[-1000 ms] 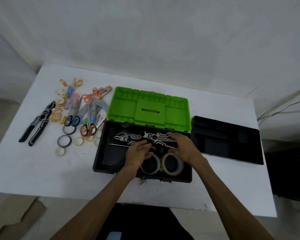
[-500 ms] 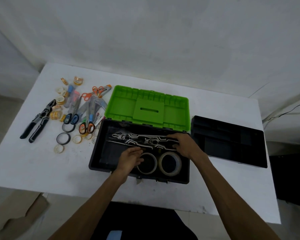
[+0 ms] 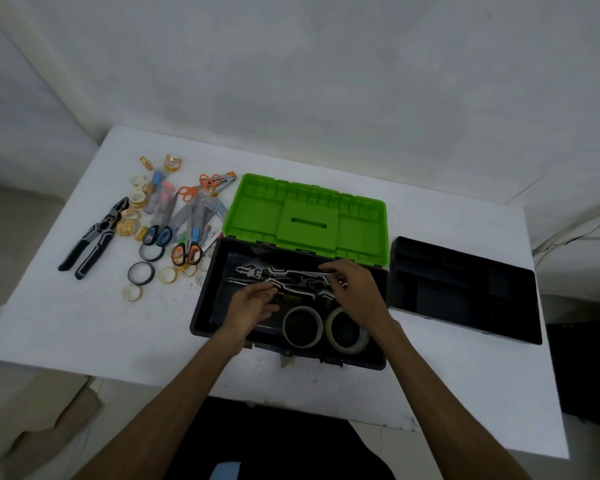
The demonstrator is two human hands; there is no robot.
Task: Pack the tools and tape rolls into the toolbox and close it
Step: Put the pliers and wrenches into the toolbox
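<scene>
Toolbox [image 3: 205, 323]: black base open at table centre, green lid [image 3: 305, 220] folded back. Packed: black-and-white pliers [image 3: 278, 277] along the far wall, two large tape rolls [image 3: 302, 325] near the front.

Left hand [image 3: 252, 308]: loosely open, empty, over the base. Right hand [image 3: 357, 292]: fingers on the pliers; grasp unclear.

Unpacked, left of the toolbox: one pair of pliers [image 3: 94, 237], scissors [image 3: 187, 251], small tape rolls [image 3: 141, 271]. Tray [image 3: 465, 289] out, at right. Early stage by my estimate.

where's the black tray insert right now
In the head view the black rectangular plastic tray insert lies on the white table, at the person's right, just beside the open black toolbox with its green lid.
</scene>
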